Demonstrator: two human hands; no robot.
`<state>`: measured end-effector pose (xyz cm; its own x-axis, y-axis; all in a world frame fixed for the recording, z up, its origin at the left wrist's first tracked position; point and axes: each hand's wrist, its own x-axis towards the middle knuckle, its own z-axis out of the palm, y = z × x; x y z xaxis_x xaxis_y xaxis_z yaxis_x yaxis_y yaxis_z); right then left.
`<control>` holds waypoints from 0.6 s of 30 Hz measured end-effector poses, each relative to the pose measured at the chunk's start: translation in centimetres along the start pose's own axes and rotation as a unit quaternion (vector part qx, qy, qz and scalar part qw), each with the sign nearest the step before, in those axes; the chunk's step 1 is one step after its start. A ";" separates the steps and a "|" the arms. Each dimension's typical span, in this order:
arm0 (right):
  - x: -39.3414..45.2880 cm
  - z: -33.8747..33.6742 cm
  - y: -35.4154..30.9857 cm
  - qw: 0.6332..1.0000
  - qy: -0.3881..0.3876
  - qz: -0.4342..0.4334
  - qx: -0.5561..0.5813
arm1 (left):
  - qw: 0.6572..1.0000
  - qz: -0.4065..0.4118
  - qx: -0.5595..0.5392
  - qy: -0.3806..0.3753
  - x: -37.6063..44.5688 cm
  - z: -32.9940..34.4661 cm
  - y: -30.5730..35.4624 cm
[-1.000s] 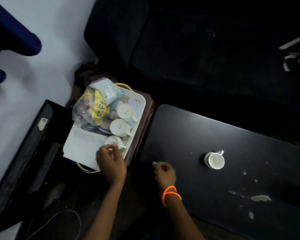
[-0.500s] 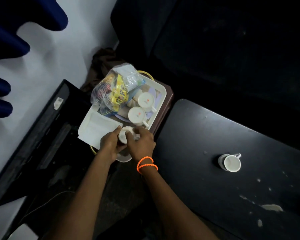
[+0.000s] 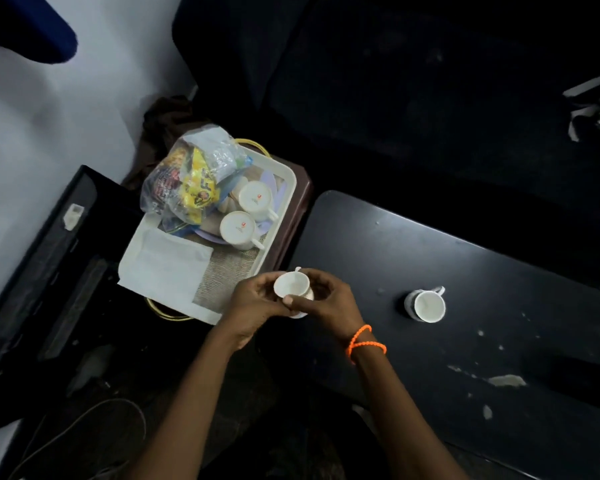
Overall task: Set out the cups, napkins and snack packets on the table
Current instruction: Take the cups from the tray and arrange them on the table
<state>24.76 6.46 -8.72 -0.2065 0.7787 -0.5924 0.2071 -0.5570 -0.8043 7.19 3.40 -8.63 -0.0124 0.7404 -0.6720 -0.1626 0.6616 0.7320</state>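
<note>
Both hands, left (image 3: 253, 306) and right (image 3: 329, 299), grip cup (image 3: 291, 284) | cup's base hidden

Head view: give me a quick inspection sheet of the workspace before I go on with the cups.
Surface: black table, scuffed with pale chipped patches.
Job's things: one cup on table, upright; one held cup; two cups in tray, upside down; white napkin at the tray's near end; bag of snack packets at its far end.
Clutter: white tray beside the table.
Grippers: left hand and right hand both grip the held cup, between tray and table.
Cables: one pale cable on the floor.
Surroundings: dark sofa; black box.
</note>
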 end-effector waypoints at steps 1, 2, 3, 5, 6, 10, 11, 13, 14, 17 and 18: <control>0.1 -1.7 0.4 0.999 0.000 0.004 -0.034 | 1.000 0.006 0.027 0.005 0.6 1.6 -0.5; 0.2 -3.3 0.6 0.997 0.002 0.009 -0.072 | 0.998 0.016 0.057 0.014 1.2 3.3 -1.1; 0.4 -4.9 0.8 0.994 0.009 0.014 -0.112 | 0.995 0.030 0.095 0.024 1.9 5.0 -1.8; 0.7 -7.7 1.0 0.981 0.033 0.027 -0.192 | 0.983 0.062 0.166 0.043 3.3 8.6 -3.1; 0.9 -9.0 0.9 0.972 0.043 0.034 -0.230 | 0.978 0.073 0.188 0.053 3.9 10.4 -3.7; 2.2 -13.1 0.6 0.937 0.028 0.045 -0.345 | 0.967 0.106 0.213 0.094 5.8 16.1 -6.2; 2.5 -13.9 0.6 0.926 0.012 0.044 -0.375 | 0.964 0.112 0.219 0.099 6.1 17.1 -6.8; 3.1 -15.0 0.6 0.899 -0.022 0.039 -0.435 | 0.958 0.120 0.236 0.112 6.5 18.7 -7.6; 3.4 -15.4 0.7 0.890 -0.033 0.038 -0.453 | 0.955 0.121 0.242 0.119 6.6 19.4 -7.9; 4.0 -16.8 1.2 0.880 -0.046 0.033 -0.471 | 0.950 0.135 0.250 0.129 7.1 21.0 -8.6; 4.1 -17.2 1.3 0.879 -0.046 0.032 -0.473 | 0.949 0.139 0.253 0.129 7.2 21.4 -8.8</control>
<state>40.62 13.92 -11.45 -0.2339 0.7035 -0.6711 0.9150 -0.0741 -0.3966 29.60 5.43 -17.50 -0.2375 0.8843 -0.4019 0.3752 0.4652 0.8018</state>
